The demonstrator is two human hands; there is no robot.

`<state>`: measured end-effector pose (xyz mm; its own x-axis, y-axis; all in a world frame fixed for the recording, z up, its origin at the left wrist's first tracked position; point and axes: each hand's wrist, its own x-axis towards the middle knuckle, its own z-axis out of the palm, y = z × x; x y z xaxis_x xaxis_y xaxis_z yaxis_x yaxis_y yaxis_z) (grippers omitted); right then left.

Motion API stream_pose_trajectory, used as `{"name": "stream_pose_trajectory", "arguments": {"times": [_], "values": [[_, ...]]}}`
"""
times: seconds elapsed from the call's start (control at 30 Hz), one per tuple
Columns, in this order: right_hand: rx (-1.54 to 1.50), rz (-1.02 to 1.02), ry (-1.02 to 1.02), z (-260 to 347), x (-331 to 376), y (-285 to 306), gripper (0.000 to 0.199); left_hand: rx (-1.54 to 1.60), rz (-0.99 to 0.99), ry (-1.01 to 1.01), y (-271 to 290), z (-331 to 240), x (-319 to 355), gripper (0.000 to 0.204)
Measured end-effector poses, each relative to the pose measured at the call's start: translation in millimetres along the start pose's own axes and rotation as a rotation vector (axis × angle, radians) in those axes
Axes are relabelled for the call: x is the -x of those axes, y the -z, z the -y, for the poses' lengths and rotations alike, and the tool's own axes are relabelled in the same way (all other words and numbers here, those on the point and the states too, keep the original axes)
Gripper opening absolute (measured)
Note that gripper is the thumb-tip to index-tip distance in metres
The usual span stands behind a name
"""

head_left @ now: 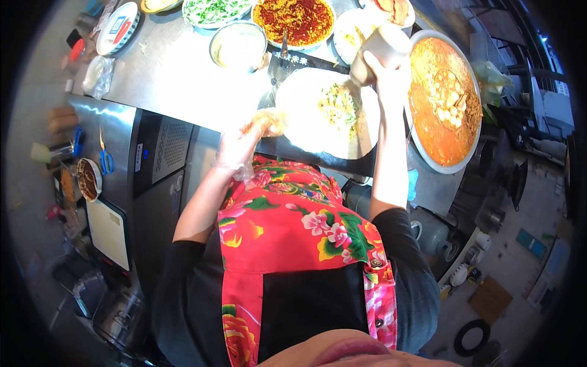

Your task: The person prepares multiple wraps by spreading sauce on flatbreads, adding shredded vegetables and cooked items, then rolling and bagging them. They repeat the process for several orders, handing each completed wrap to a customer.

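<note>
A long stainless-steel counter (pixel 177 73) runs across the top of the view. At its right end sits a wide round metal basin (pixel 437 156) filled with orange-red broth, pale chunks floating in it. Left of the basin lies a large round white flatbread (pixel 299 116) on a dark griddle surface (pixel 293 150), with a heap of shredded yellow-green filling (pixel 338 107) on its right half. Behind it stand a shallow tray of red chilli flakes (pixel 293 19), a tray of chopped green vegetables (pixel 214 9) and a round steel bowl of pale sauce (pixel 238 46).

The right hand (pixel 385 64) is raised above the flatbread's right edge, fingers wrapped around a pale cylindrical shaker bottle (pixel 382 52) that is tilted down toward the filling. The left hand (pixel 241 144), in a clear plastic glove, hovers at the flatbread's left edge, fingers curled closed around a small bunch of food (pixel 267 122); what it is cannot be told.
</note>
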<state>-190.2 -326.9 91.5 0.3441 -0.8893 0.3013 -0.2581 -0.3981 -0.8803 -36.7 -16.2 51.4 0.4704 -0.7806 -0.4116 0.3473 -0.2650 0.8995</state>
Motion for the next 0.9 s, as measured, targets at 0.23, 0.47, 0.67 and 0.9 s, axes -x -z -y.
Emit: {"name": "stream_pose_trajectory", "arguments": {"times": [0.23, 0.47, 0.67, 0.9], "values": [[-1.045, 0.034, -0.632, -2.3, 40.2, 5.0, 0.035, 0.170, -0.177, -0.066, 28.9, 10.9, 5.3, 0.024], [-1.339, 0.390, -1.696, 17.5, 153.8, -161.2, 0.039, 0.497, -0.446, -0.114, 57.3, 13.0, -28.5, 0.028], [-0.865, 0.856, -1.662, 11.4, 148.6, -157.6, 0.032, 0.603, -0.378, -0.143, 63.3, 25.6, -66.7, 0.028], [0.566, 0.727, 0.409, 32.5, 34.5, -204.5, 0.022, 0.773, -0.314, -0.103, 54.1, 37.4, -75.2, 0.027]]}}
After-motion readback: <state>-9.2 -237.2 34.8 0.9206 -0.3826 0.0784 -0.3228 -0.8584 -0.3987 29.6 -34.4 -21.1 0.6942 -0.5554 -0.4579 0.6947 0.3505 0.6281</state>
